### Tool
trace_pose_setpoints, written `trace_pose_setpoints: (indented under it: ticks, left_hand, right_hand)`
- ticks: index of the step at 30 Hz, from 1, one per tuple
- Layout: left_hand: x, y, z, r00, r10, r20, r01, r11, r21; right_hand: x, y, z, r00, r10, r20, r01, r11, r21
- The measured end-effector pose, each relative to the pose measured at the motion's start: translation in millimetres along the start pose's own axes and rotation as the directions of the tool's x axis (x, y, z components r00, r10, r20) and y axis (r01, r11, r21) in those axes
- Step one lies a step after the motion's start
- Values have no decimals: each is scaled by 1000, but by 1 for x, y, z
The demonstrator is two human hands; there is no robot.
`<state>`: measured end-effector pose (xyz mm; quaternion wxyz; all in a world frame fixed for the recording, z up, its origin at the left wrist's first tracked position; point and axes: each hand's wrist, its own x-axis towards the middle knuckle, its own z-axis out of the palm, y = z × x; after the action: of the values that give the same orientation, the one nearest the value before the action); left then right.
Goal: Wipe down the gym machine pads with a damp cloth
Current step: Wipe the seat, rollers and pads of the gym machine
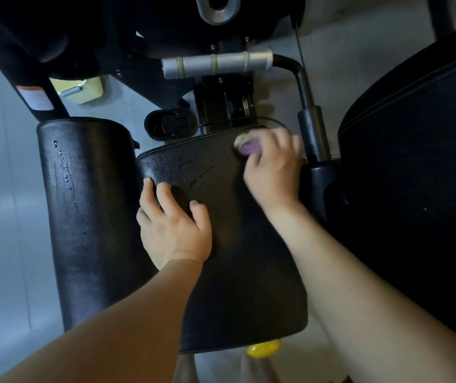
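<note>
Right hand (272, 167) gripped the purple cloth (246, 147) at the far right corner of the seat pad (235, 258); left hand (174, 225) rested open on it, holding nothing. Its near half looked unwiped.

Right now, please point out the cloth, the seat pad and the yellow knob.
cloth (247, 149): head view, purple part showing
seat pad (238, 258): head view, bare middle
yellow knob (263, 349): head view, rounded top

The seat pad (235, 272) is free across its near half.
The left hand (174, 230) sits at its left edge, the right hand (271, 167) and cloth (246, 147) at the far right corner. A roller pad (88, 211) flanks the left, a strut (313, 134) and large pad (414, 189) the right, and a metal handle (215, 64) lies beyond the far edge.
</note>
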<state>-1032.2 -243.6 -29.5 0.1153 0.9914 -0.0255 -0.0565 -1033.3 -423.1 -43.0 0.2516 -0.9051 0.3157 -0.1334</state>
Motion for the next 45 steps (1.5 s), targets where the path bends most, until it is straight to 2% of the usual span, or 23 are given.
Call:
trace_pose_setpoints:
  ticks: [2, 3, 5, 7, 9, 11, 13, 15, 17, 20, 22, 23, 25, 27, 30, 32, 34, 35, 36, 38, 40, 42, 45]
  left_hand:
    - [0, 1, 1, 1000, -1, 4, 1, 1000, 4]
    - [1, -3, 1, 1000, -6, 5, 6, 1000, 9]
    - [1, -3, 2, 1000, 2, 1, -2, 1000, 1]
    - [2, -4, 2, 1000, 10, -3, -10, 1000, 4]
    - [2, -4, 2, 1000, 12, -6, -12, 1000, 7]
    - [2, -4, 2, 1000, 7, -5, -7, 1000, 2]
    - [2, -4, 3, 1000, 4, -2, -4, 1000, 0]
    - [3, -5, 4, 1000, 5, 1, -5, 1000, 1]
    - [3, -5, 4, 1000, 11, -7, -11, 1000, -5]
    - [3, -5, 3, 1000, 23, -13, -23, 1000, 0]
    - [3, -5, 3, 1000, 21, -16, -21, 1000, -1]
    - [3, -5, 3, 1000, 19, -17, -19, 1000, -3]
    - [3, -5, 3, 1000, 20, -17, -20, 1000, -3]
    - [3, -5, 4, 1000, 20, -18, -20, 1000, -3]
    - [3, -5, 4, 1000, 20, -20, -20, 1000, -4]
    - [2, -5, 3, 1000, 24, -17, -24, 1000, 1]
    - [2, -5, 3, 1000, 21, -17, -21, 1000, 2]
    - [2, -4, 3, 1000, 17, -15, -17, 1000, -1]
    - [2, -4, 3, 1000, 14, -10, -14, 1000, -4]
    - [2, -4, 2, 1000, 13, -9, -13, 1000, -6]
    - [2, -5, 3, 1000, 18, -9, -18, 1000, 1]
    - [2, -6, 4, 1000, 21, -10, -21, 1000, -5]
    - [2, -7, 5, 1000, 24, -14, -24, 1000, -16]
  right_hand:
    - [22, 3, 5, 989, 121, -81, -117, 992, 54]
    - [25, -2, 10, 993, 105, -59, -99, 990, 102]
    - [17, -16, 18, 997, -72, 24, 67, 984, 167]
    - [1, -30, 17, 949, -289, 124, 249, 932, 264]
    - [-3, -28, 11, 891, -388, 236, 303, 895, 328]
    - [8, -16, 8, 931, -305, 198, 246, 929, 278]
    - [23, -4, 8, 990, -102, 93, 82, 976, 199]
    - [27, -5, 12, 992, -61, 111, 39, 980, 196]
    - [16, -21, 17, 955, -224, 196, 175, 956, 235]
    - [-1, -33, 13, 820, -482, 309, 385, 864, 325]
    - [4, -24, 7, 778, -538, 324, 469, 841, 269]
    - [10, -18, 5, 811, -508, 289, 467, 861, 201]
    - [19, -6, 4, 925, -330, 187, 328, 944, 45]
    - [20, -7, 8, 973, -192, 131, 190, 981, 24]
    - [4, -23, 12, 925, -326, 193, 278, 930, 239]
    - [-9, -29, 5, 841, -467, 272, 365, 862, 353]
    - [-18, -25, -4, 770, -522, 368, 383, 839, 388]
    - [-18, -20, -8, 768, -506, 393, 374, 852, 365]
    - [-17, -12, -11, 806, -448, 386, 335, 884, 327]
    - [-10, 6, -16, 922, -238, 306, 168, 957, 237]
    - [-9, 15, -17, 970, -82, 230, 46, 986, 159]
    - [-19, 7, -16, 966, -96, 239, 60, 986, 155]
    - [-37, -12, -22, 912, -223, 345, 117, 946, 303]
